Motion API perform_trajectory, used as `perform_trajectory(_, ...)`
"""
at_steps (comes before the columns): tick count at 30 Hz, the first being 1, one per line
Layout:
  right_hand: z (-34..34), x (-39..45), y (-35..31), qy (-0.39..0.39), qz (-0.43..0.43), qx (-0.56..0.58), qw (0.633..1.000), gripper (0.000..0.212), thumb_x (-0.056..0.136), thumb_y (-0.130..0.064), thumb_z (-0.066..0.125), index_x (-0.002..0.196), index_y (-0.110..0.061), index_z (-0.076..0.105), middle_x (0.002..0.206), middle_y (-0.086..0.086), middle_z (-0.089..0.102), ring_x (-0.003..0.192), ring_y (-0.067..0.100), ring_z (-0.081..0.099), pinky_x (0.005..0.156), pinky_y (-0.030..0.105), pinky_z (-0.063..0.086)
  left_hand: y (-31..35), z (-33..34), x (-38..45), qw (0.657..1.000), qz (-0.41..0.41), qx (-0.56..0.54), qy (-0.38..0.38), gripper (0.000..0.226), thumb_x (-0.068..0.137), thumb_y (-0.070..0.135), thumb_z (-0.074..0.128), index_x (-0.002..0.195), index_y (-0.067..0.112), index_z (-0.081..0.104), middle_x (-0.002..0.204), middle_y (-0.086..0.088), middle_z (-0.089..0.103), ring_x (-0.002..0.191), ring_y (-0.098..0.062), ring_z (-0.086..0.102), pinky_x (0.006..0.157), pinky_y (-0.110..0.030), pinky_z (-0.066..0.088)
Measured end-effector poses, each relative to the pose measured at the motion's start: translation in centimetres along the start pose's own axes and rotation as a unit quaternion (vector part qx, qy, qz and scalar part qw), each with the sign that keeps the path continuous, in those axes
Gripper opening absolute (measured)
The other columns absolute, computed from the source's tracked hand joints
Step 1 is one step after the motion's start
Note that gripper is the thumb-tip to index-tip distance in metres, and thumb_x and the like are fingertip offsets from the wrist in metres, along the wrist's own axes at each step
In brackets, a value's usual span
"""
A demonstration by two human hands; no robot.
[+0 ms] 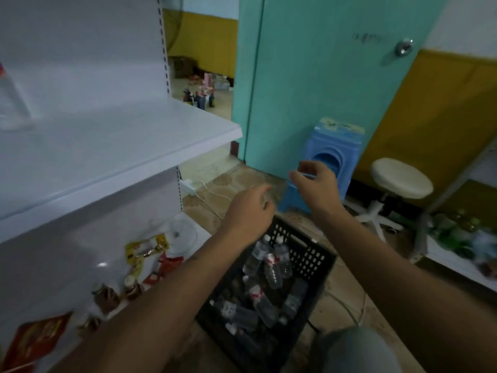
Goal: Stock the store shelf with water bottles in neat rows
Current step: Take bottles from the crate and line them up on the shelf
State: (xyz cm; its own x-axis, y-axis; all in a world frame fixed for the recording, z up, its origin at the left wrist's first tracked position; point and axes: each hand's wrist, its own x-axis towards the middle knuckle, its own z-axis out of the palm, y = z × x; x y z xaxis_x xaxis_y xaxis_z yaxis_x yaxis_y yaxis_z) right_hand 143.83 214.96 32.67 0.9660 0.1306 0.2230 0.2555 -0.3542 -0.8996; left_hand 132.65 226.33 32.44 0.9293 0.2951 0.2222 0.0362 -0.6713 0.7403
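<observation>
**A:** Where were the water bottles [271,270] at that moment?

**B:** Most lay jumbled on their sides in a black perforated crate [309,261] on the floor, just right of the white shelf unit [115,146]. One more clear bottle with a red cap [12,103] stood at the far left of the upper shelf, blurred and cut by the frame edge.

**A:** And the hands?

**B:** Both were raised above the far end of the crate, apart from each other. The left hand [248,208] had its fingers loosely curled, back of the hand toward the camera. The right hand [316,181] was a little higher, in front of a blue plastic stool [330,146], fingers bent with thumb and forefinger drawn close.

**A:** Holding anything?

**B:** There was a faint clear smear between the two hands, but the blur was too heavy; I couldn't tell whether either hand gripped something.

**A:** What else was around?

**B:** Snack packets [146,250] and small jars [131,288] sat on the lower shelf. A teal door [322,76] stood behind the stool, and a white round swivel stool [402,177] was to the right.
</observation>
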Motion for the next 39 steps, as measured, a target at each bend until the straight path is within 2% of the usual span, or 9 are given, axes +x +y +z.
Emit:
perform_trajectory(3, 0.4, 0.7, 5.7, -0.003, 0.047, -0.021, 0.999, 0.042, 0.086, -0.026, 0.071, 0.122, -0.007, 0.061, 0.116, 0.006, 0.065, 0.106, 0.018, 0.062, 0.088, 0.032, 0.050, -2.6, 4.6, 1.8, 0.998, -0.031, -0.001, -0.057, 0.044, 0.093, 0.018, 0.049, 0.137, 0.017, 0.048, 0.139, -0.003, 0.052, 0.127, -0.018, 0.047, 0.101, -0.027, 0.036)
perform_trajectory(7, 3.1, 0.6, 13.2, -0.023, 0.119, -0.007, 0.993, 0.031, 0.088, -0.022, 0.070, 0.114, -0.009, 0.060, 0.106, 0.000, 0.063, 0.100, 0.014, 0.061, 0.071, 0.013, 0.045, -7.7, 10.2, 3.5, 0.991, -0.080, -0.015, -0.104, 0.039, 0.094, 0.019, 0.049, 0.133, 0.019, 0.052, 0.130, -0.002, 0.058, 0.113, -0.018, 0.056, 0.092, -0.027, 0.043)
perform_trajectory(10, 5.8, 0.5, 19.1, -0.051, 0.158, -0.018, 0.986, 0.035, 0.088, -0.025, 0.070, 0.119, -0.010, 0.061, 0.109, 0.001, 0.064, 0.103, 0.016, 0.061, 0.085, 0.027, 0.050, -12.3, 14.2, 4.2, 0.982, -0.132, -0.031, -0.134, 0.035, 0.095, 0.019, 0.049, 0.129, 0.022, 0.055, 0.119, 0.002, 0.061, 0.094, -0.007, 0.054, 0.080, -0.025, 0.044)
perform_trajectory(15, 9.7, 0.6, 28.9, -0.068, 0.235, -0.041, 0.969, 0.027, 0.087, -0.028, 0.071, 0.108, -0.026, 0.053, 0.097, -0.009, 0.062, 0.093, 0.010, 0.061, 0.088, 0.039, 0.054, -19.7, 21.4, 5.0, 0.959, -0.218, -0.032, -0.179, 0.034, 0.094, 0.019, 0.053, 0.127, 0.023, 0.056, 0.118, 0.007, 0.060, 0.100, -0.007, 0.056, 0.082, -0.020, 0.046)
perform_trajectory(18, 11.8, 0.9, 35.3, -0.074, 0.270, -0.048, 0.959, 0.029, 0.086, -0.026, 0.072, 0.103, -0.031, 0.049, 0.087, -0.020, 0.055, 0.081, -0.004, 0.055, 0.083, 0.026, 0.052, -24.6, 26.2, 5.4, 0.935, -0.293, -0.027, -0.197, 0.035, 0.093, 0.021, 0.052, 0.127, 0.025, 0.057, 0.119, 0.002, 0.062, 0.107, -0.015, 0.059, 0.094, -0.036, 0.050)
perform_trajectory(21, 14.2, 0.0, 41.8, -0.116, 0.302, -0.081, 0.943, 0.027, 0.083, -0.024, 0.075, 0.100, -0.025, 0.054, 0.086, -0.018, 0.059, 0.079, -0.003, 0.058, 0.070, 0.010, 0.047, -29.2, 31.3, 5.0, 0.919, -0.333, -0.011, -0.211, 0.034, 0.091, 0.017, 0.054, 0.124, 0.019, 0.060, 0.120, -0.006, 0.063, 0.110, -0.023, 0.058, 0.094, -0.028, 0.045)
perform_trajectory(26, 19.4, -3.4, 51.5, -0.243, 0.330, -0.202, 0.889, 0.067, 0.068, -0.057, 0.059, 0.121, -0.015, 0.060, 0.114, 0.008, 0.065, 0.104, 0.026, 0.063, 0.088, 0.036, 0.053, -35.2, 38.0, 2.9, 0.874, -0.420, -0.004, -0.245, 0.023, 0.092, 0.014, 0.050, 0.108, 0.009, 0.066, 0.111, -0.012, 0.066, 0.101, -0.026, 0.059, 0.074, -0.022, 0.036)
perform_trajectory(31, 21.9, -5.9, 55.7, -0.332, 0.300, -0.336, 0.829, 0.052, 0.083, -0.043, 0.067, 0.122, -0.011, 0.054, 0.123, 0.013, 0.056, 0.113, 0.033, 0.055, 0.095, 0.036, 0.045, -38.7, 41.6, 1.9, 0.830, -0.496, -0.028, -0.252, 0.024, 0.092, 0.011, 0.048, 0.105, 0.005, 0.067, 0.112, -0.012, 0.065, 0.099, -0.025, 0.057, 0.079, -0.026, 0.039)
perform_trajectory(39, 21.6, -4.4, 55.8, -0.357, 0.293, -0.338, 0.820, 0.041, 0.090, -0.039, 0.061, 0.119, -0.011, 0.058, 0.122, 0.013, 0.063, 0.112, 0.030, 0.060, 0.097, 0.034, 0.045, -40.6, 45.7, 1.6, 0.765, -0.609, -0.133, -0.164, 0.033, 0.078, 0.019, 0.050, 0.103, 0.008, 0.069, 0.099, -0.016, 0.069, 0.090, -0.032, 0.065, 0.086, -0.046, 0.054)
